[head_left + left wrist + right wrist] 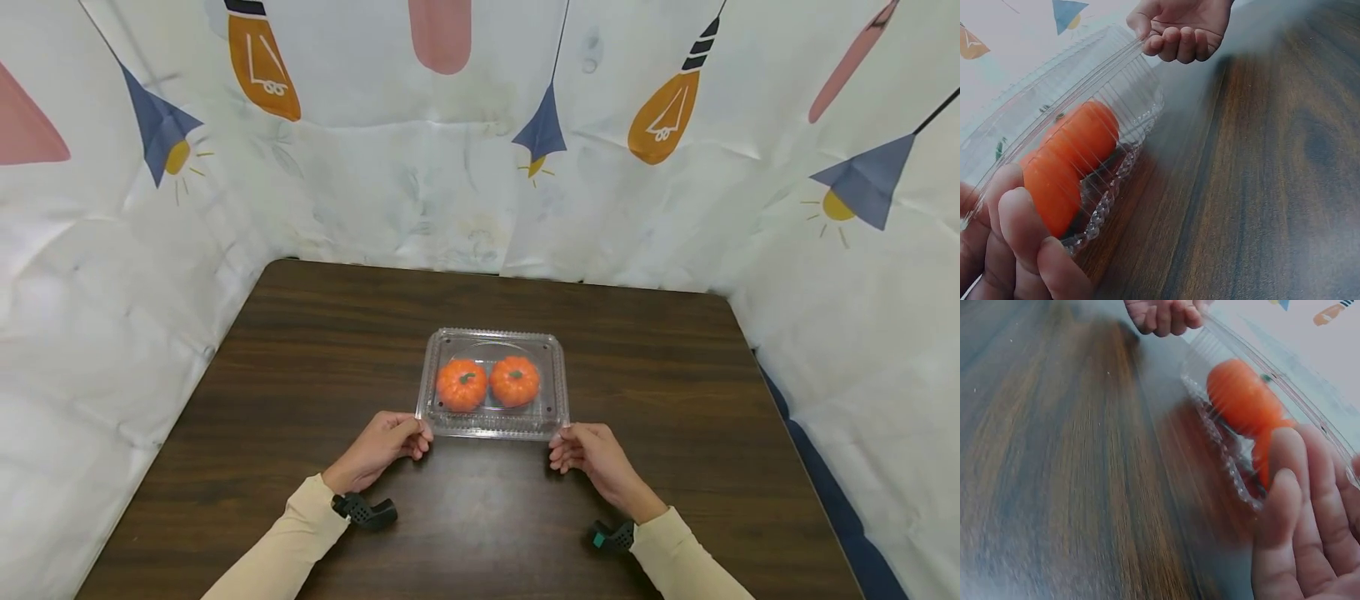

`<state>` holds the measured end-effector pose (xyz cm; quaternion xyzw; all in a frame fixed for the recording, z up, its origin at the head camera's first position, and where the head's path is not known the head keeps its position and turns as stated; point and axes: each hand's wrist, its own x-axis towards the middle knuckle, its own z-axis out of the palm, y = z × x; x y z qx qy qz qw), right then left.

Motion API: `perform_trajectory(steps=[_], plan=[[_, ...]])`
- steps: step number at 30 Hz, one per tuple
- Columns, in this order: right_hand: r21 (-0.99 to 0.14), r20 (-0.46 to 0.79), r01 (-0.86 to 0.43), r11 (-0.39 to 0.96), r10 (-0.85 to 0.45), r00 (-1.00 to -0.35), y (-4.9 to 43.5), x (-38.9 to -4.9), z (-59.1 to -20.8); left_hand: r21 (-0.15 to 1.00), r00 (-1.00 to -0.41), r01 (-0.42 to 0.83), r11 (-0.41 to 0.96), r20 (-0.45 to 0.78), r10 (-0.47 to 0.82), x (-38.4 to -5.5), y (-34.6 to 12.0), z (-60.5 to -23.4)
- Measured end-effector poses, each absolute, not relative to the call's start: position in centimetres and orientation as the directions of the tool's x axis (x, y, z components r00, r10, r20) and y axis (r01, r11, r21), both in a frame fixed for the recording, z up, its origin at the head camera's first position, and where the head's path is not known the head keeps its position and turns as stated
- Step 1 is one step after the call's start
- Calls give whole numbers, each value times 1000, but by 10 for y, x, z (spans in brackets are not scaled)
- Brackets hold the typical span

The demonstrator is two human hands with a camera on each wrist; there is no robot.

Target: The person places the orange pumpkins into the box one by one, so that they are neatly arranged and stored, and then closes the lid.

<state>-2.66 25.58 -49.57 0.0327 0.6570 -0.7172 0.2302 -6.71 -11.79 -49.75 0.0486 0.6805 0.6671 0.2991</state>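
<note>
A clear plastic clamshell box (491,427) sits on the table with its lid down. Inside it, side by side, are two small orange toy pumpkins, a left pumpkin (461,392) and a right pumpkin (516,387), each with a green stem. My left hand (384,448) pinches the rim at the near left corner between thumb and fingers. At the near right corner, my right hand (592,457) pinches the same rim. Both wrist views show curled fingers below the rim, in front of the ribbed side wall.
The dark wood-grain table (345,333) extends around the box on all sides. White cloth (450,192) printed with lamps and bulbs hangs behind and along both sides. Dark blue fabric (832,492) shows beyond the table's right edge.
</note>
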Motion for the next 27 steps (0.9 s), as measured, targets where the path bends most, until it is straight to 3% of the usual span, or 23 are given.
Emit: perform_trajectory(steps=[9, 16, 27], plan=[[-943, -326, 333, -4, -196, -925, 253, -28, -499, 939, -816, -323, 117, -339, 469, -70, -114, -501], [-911, -385, 409, -50, -249, -888, 255, -32, -500, 930, -804, -342, 138, -366, 468, -71, -116, -497], [-879, -441, 476, -26, -335, -833, 273, -40, -490, 921, -719, -358, 152, -376, 585, -78, -129, -490]])
